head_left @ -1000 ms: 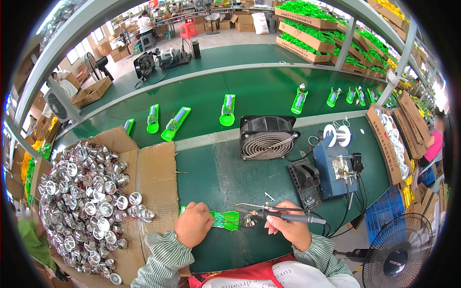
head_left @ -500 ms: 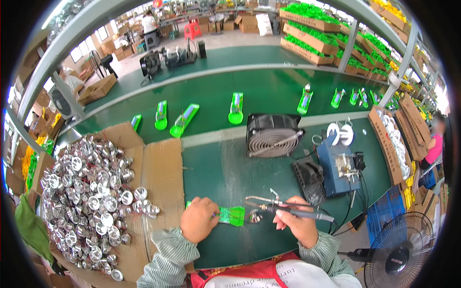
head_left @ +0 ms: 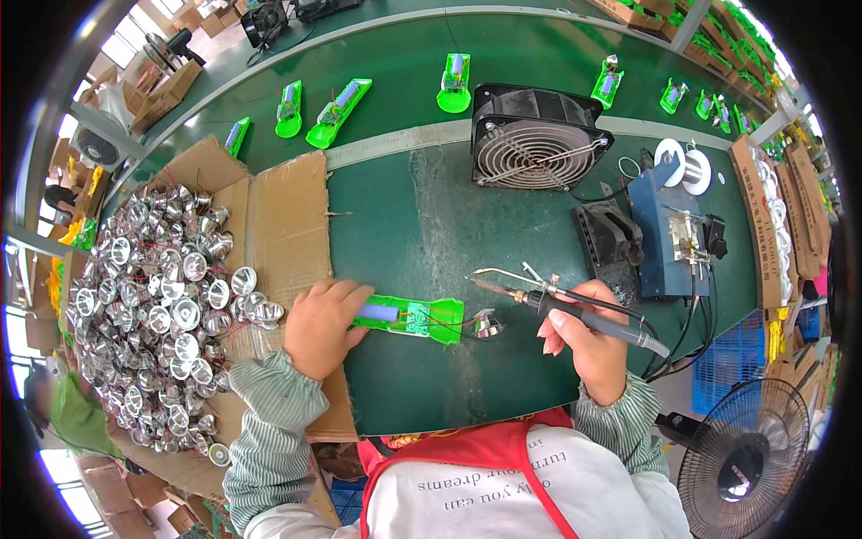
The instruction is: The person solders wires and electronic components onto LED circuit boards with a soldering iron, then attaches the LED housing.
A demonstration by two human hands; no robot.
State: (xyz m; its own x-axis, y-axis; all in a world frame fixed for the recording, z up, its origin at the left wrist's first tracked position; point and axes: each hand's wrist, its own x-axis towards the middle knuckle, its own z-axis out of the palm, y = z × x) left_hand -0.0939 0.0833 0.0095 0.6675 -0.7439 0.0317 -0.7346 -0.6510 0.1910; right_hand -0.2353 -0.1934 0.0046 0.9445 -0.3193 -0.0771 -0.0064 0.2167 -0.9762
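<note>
My left hand (head_left: 323, 328) is closed round the left end of a green plastic flashlight housing (head_left: 446, 331), which lies on the bench. In the housing are a blue cylindrical battery (head_left: 377, 313), a small green circuit board (head_left: 414, 319) and thin red and dark wires. A shiny reflector cup (head_left: 487, 324) lies just past its right end, beside the wires. My right hand (head_left: 588, 337) grips a soldering iron (head_left: 584, 316) with a thin metal feed tube along it. The iron's tip points left, above the bench and apart from the board.
Many silver reflector cups (head_left: 184, 314) are heaped on cardboard (head_left: 287, 216) at left. A black fan (head_left: 539, 148), an iron stand (head_left: 609, 242) and a blue soldering unit (head_left: 660, 238) with solder spools stand at the back right. Green housings (head_left: 455, 85) lie on the far belt. A pedestal fan (head_left: 745, 458) is at lower right.
The whole view has shifted, so the bench sits higher in it. My left hand has moved back along the housing, and the battery now shows. My right hand still holds the iron.
</note>
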